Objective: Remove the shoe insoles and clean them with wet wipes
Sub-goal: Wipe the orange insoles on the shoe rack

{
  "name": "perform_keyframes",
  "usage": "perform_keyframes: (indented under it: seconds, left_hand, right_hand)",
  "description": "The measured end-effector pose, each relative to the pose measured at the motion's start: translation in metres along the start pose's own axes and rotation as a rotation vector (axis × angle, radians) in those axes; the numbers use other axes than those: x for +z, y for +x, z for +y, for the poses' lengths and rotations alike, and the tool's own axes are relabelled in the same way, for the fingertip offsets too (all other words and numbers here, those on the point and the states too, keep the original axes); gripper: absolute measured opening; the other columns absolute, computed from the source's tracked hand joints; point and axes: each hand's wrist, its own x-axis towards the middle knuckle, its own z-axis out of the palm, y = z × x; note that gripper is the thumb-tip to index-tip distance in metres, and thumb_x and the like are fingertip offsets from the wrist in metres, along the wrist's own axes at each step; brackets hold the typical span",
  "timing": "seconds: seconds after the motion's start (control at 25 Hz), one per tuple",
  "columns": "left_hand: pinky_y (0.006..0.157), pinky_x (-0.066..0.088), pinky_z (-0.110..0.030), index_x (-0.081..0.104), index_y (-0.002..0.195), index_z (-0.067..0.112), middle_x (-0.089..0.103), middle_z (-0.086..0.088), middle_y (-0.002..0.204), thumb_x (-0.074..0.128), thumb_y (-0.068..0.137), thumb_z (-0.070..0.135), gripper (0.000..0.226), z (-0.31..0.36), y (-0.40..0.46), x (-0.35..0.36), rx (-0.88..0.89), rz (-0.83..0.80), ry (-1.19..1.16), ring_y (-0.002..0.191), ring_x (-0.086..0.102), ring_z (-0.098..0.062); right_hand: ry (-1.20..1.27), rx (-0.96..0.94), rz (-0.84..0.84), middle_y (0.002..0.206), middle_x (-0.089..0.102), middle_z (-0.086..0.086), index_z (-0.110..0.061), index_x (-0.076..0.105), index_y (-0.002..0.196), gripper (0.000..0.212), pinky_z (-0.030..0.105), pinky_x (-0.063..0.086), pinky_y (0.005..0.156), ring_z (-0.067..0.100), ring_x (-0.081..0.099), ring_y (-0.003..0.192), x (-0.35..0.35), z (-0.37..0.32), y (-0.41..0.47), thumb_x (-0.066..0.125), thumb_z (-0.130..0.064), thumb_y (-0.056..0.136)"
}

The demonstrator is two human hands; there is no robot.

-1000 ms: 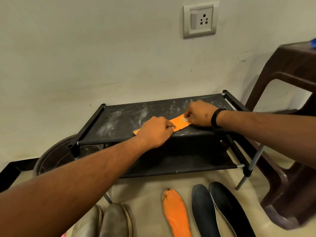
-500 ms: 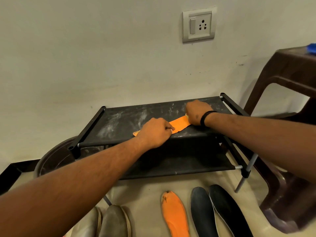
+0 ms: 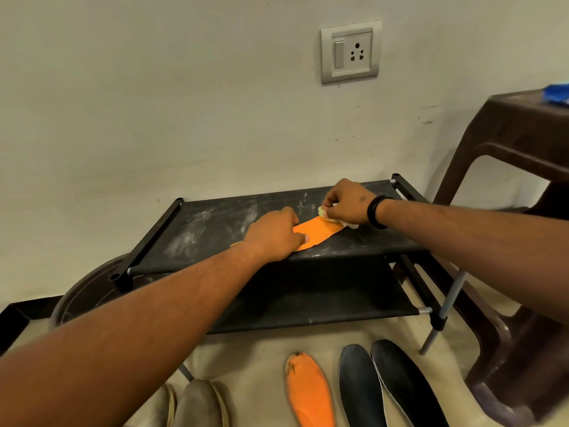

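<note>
An orange insole lies on the top shelf of a black shoe rack. My left hand presses down on its near end, knuckles up. At the insole's far end my right hand grips a crumpled white wet wipe, which shows below the fingers. A second orange insole and two dark insoles lie on the floor in front of the rack.
A pair of grey shoes sits at the bottom edge. A brown plastic stool with a blue packet on top stands at right. A round dark basin is behind the rack's left leg. The wall carries a switch socket.
My right hand with the wipe has slid along the insole toward its far right end. My left hand has stayed pressed on the near end.
</note>
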Motion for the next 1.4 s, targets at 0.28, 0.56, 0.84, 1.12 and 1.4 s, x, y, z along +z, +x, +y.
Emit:
perform_keyframes:
  seconds: [0.28,0.56,0.84,1.12,1.4]
  left_hand:
    - [0.087,0.055,-0.04,0.069,0.095,0.019,0.07,0.001,0.1,0.078,0.084,0.04,0.025,-0.001,0.026,-0.009,-0.075,-0.01,-0.093,0.095,0.065,-0.021]
    - [0.069,0.054,-0.034,0.072,0.068,0.023,0.073,-0.001,0.08,0.071,0.088,0.033,0.023,0.029,0.012,-0.062,-0.146,0.443,-0.416,0.078,0.067,-0.024]
    - [0.052,0.059,-0.031,0.065,0.089,0.003,0.073,-0.016,0.085,0.062,0.092,0.005,0.005,0.079,-0.018,-0.086,-0.474,0.545,-1.392,0.061,0.072,-0.022]
    - [0.044,0.055,-0.021,0.065,0.096,-0.005,0.075,-0.02,0.093,0.057,0.101,0.021,0.027,0.066,-0.058,-0.061,-0.619,-0.39,-1.114,0.057,0.071,-0.021]
    - [0.097,0.053,-0.038,0.073,0.108,0.021,0.072,0.003,0.114,0.079,0.082,0.032,0.029,0.012,-0.045,-0.049,-0.026,0.065,-0.137,0.107,0.067,-0.015]
  right_hand:
    - [0.069,-0.044,0.015,0.099,0.069,0.005,-0.004,0.074,0.095,0.014,0.028,0.049,0.079,0.018,0.064,0.093,-0.014,-0.001,-0.002,0.063,-0.01,0.088]
    - [0.134,-0.137,0.142,0.083,0.067,0.016,-0.001,0.066,0.073,0.014,0.032,0.048,0.065,0.016,0.056,0.075,-0.068,-0.068,-0.016,0.065,-0.007,0.085]
    - [0.108,-0.092,0.262,0.097,0.07,0.011,-0.002,0.07,0.086,0.014,0.03,0.05,0.071,0.026,0.065,0.091,-0.088,-0.088,-0.044,0.056,-0.004,0.086]
    - [-0.419,-0.038,0.039,0.104,0.062,0.01,-0.014,0.056,0.1,0.009,0.037,0.052,0.072,0.029,0.06,0.086,-0.051,-0.043,-0.06,0.052,-0.014,0.092]
    - [-0.385,-0.025,-0.128,0.11,0.068,0.011,-0.009,0.068,0.103,0.018,0.041,0.053,0.091,0.027,0.064,0.099,-0.036,-0.003,-0.054,0.055,-0.01,0.091]
